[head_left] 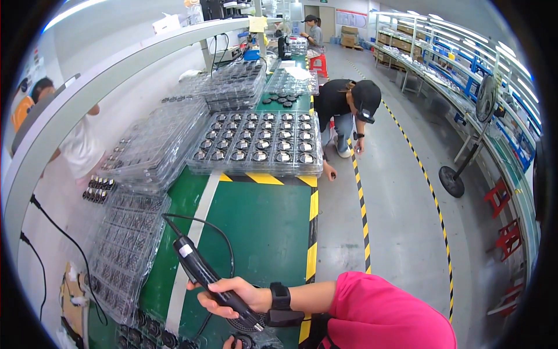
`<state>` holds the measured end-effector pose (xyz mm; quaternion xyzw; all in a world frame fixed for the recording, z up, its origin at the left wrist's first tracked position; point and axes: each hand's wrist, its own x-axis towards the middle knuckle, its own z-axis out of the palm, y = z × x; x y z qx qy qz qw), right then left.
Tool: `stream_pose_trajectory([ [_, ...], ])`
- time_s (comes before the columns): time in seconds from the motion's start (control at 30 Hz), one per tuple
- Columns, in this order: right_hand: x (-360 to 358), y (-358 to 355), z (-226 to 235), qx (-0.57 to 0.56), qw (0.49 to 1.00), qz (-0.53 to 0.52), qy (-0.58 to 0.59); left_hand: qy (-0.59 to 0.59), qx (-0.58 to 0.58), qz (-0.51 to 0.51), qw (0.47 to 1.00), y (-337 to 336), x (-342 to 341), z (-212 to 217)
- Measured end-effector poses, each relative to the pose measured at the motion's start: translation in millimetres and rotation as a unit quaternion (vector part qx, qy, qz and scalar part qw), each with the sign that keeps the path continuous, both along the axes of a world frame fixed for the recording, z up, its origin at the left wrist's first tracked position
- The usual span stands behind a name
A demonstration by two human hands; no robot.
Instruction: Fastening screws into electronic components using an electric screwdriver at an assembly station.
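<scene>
My right hand (235, 296), wearing a black wrist strap, is wrapped around a black corded power tool (203, 266). The tool slants down to the right, its silver tip low over the bench, and its exact kind is not plain. Under that tip lies a round black part (247, 339). Fingertips of my left hand (232, 343) show at the bottom edge, closed against this part; the rest of that hand is out of sight. More round black parts (152, 327) sit at the lower left.
Clear plastic trays of round parts (256, 142) are stacked on the green bench (256, 215). Other tray stacks (154, 139) stand left. A black cord (232, 250) loops beside the tool. A co-worker (349, 107) bends down by the bench's right edge. A fan (485, 102) stands across the aisle.
</scene>
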<state>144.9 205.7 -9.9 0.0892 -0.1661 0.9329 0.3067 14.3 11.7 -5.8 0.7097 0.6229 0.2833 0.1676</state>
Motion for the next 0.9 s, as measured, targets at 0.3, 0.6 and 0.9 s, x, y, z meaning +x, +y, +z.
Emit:
stream_pose_trajectory([
  [0.3, 1.7, 3.1, -2.2, -0.021, 1.0, 0.018, 0.015, 0.014, 0.001, -0.005, 1.0, 4.6, -0.2, -0.8],
  [0.6, 1.0, 2.1, 3.2, -0.009, 1.0, 0.003, 0.005, 0.011, 0.038, -0.009, 0.999, 4.8, 0.3, -5.1],
  [0.9, -5.6, 2.0, -3.9, 0.012, 1.0, -0.012, 0.006, 0.095, 0.084, -0.026, 0.992, 6.5, -3.0, -6.2],
])
